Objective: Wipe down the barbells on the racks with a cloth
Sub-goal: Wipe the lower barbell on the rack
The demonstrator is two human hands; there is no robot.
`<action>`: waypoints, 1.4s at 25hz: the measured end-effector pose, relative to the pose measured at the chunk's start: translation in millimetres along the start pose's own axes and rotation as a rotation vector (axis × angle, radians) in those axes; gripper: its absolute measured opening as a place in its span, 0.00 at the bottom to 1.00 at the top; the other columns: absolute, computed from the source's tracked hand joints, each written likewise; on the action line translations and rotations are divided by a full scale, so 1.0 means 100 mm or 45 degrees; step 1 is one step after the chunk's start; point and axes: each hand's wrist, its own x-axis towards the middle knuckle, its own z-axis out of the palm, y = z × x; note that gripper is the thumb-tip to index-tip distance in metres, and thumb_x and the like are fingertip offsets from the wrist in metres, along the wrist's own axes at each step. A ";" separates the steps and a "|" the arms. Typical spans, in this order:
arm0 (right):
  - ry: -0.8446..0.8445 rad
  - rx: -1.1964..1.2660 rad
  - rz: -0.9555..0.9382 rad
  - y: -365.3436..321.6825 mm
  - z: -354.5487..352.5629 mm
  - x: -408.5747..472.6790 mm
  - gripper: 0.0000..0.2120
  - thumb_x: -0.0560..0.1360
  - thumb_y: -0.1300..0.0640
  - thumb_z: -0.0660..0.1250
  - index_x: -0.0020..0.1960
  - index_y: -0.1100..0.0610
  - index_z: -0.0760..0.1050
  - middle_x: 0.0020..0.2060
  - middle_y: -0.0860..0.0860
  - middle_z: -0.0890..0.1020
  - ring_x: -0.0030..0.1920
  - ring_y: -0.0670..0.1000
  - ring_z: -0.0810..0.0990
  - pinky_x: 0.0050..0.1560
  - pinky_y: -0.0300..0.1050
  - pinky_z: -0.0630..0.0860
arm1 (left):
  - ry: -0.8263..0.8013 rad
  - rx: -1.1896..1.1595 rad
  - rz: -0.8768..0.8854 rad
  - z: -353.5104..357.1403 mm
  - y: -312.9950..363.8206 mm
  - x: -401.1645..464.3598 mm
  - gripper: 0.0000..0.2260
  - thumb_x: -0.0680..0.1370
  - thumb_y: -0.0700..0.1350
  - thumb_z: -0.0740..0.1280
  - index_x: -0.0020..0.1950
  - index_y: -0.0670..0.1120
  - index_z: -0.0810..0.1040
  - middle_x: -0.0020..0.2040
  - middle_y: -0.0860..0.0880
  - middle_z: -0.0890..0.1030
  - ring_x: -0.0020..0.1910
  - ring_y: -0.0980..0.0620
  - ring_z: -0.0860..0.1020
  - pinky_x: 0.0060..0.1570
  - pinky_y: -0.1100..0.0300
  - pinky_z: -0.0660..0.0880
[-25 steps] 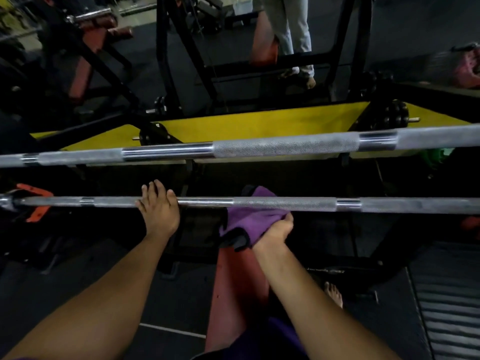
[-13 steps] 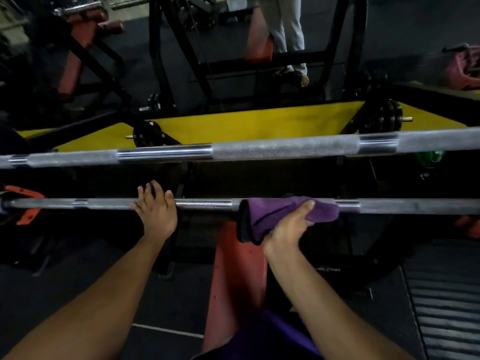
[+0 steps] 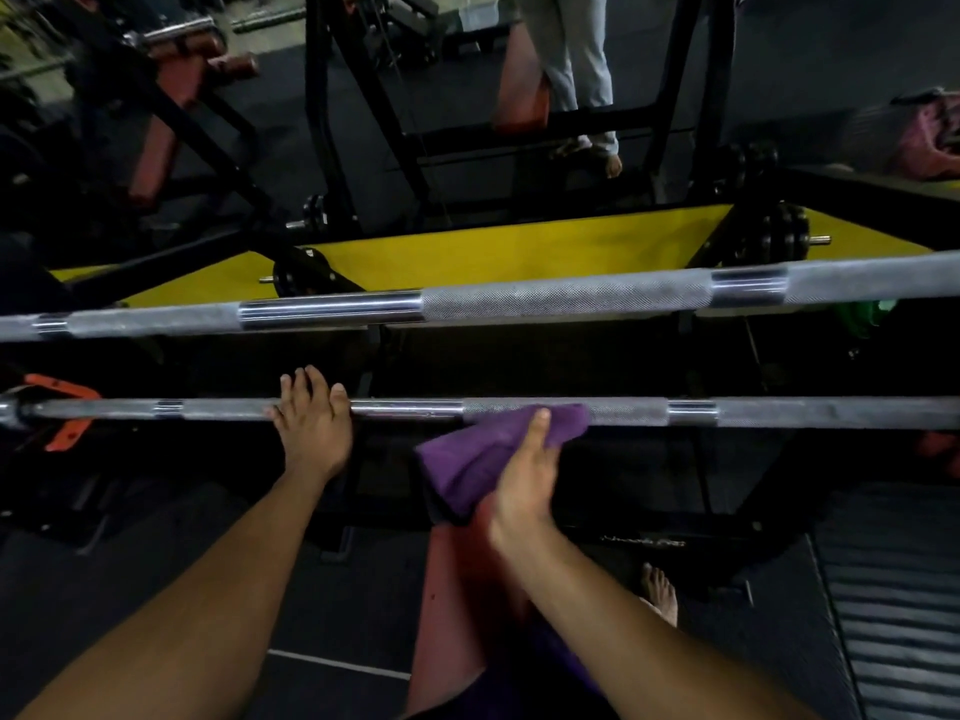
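- Back toward centre comes the purple cloth (image 3: pixel 488 454): half a second ago it was draped along the lower barbell (image 3: pixel 779 413) further right, and now it sits bunched lower, only its top edge on the knurling; the left hand has not shifted.
- Far left, an orange clip (image 3: pixel 62 407) shows by the end of that lower bar, and the bar runs the full width of the view on its rack.
- Next along, the left hand (image 3: pixel 311 423) rests on the bar, fingers draped over the top and loosely spread, steadying it rather than clamping.
- Centre, the right hand (image 3: pixel 524 475) pinches the cloth, thumb on top and fingers underneath, pressing its upper edge to the bar just right of the smooth middle section.
- Below it, a red bench pad (image 3: pixel 452 589).
- To do this stroke well, I'd say wrap the cloth fully round the shaft and twist while sliding, so the knurl grooves get cleaned.
- Above and beyond, the upper barbell (image 3: pixel 561 298) looks untouched, with a yellow board (image 3: pixel 519 252) behind.
- Far right, the unwiped stretch past the ring mark (image 3: pixel 691 412) likely comes next.
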 end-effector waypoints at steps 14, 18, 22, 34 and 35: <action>-0.340 -0.464 0.030 0.32 0.09 -0.09 0.39 0.70 0.21 0.60 0.71 0.46 0.71 0.65 0.49 0.80 0.63 0.49 0.80 0.69 0.53 0.74 | -0.160 0.014 -0.005 -0.09 0.01 0.08 0.26 0.86 0.54 0.50 0.83 0.47 0.52 0.83 0.45 0.49 0.82 0.45 0.41 0.76 0.40 0.37; -0.644 -0.435 0.422 -0.02 0.02 -0.42 0.23 0.76 0.40 0.68 0.62 0.55 0.78 0.54 0.54 0.86 0.56 0.55 0.85 0.64 0.53 0.78 | -0.185 0.014 -0.006 -0.12 -0.02 0.07 0.26 0.86 0.55 0.49 0.83 0.48 0.52 0.83 0.47 0.48 0.81 0.46 0.39 0.76 0.41 0.35; -0.936 -0.890 0.211 -0.46 -0.18 -0.49 0.19 0.76 0.37 0.67 0.59 0.48 0.78 0.53 0.46 0.86 0.58 0.48 0.84 0.68 0.53 0.75 | -0.219 0.013 0.012 -0.12 -0.02 0.06 0.26 0.86 0.56 0.49 0.83 0.48 0.51 0.83 0.47 0.48 0.81 0.47 0.39 0.76 0.43 0.34; -0.886 -2.600 -1.736 -0.89 0.38 -0.25 0.36 0.77 0.35 0.53 0.76 0.58 0.64 0.54 0.57 0.78 0.48 0.60 0.77 0.45 0.56 0.73 | -0.115 -0.276 -0.113 -0.31 -0.84 0.24 0.26 0.87 0.54 0.48 0.83 0.48 0.46 0.83 0.47 0.40 0.80 0.47 0.34 0.77 0.41 0.40; -0.922 -2.734 -1.759 -0.74 0.41 -0.18 0.37 0.75 0.36 0.56 0.77 0.57 0.62 0.56 0.58 0.78 0.47 0.61 0.77 0.45 0.56 0.73 | -0.098 -0.285 -0.098 -0.29 -0.87 0.24 0.27 0.87 0.54 0.48 0.83 0.49 0.46 0.83 0.48 0.40 0.80 0.48 0.34 0.77 0.41 0.40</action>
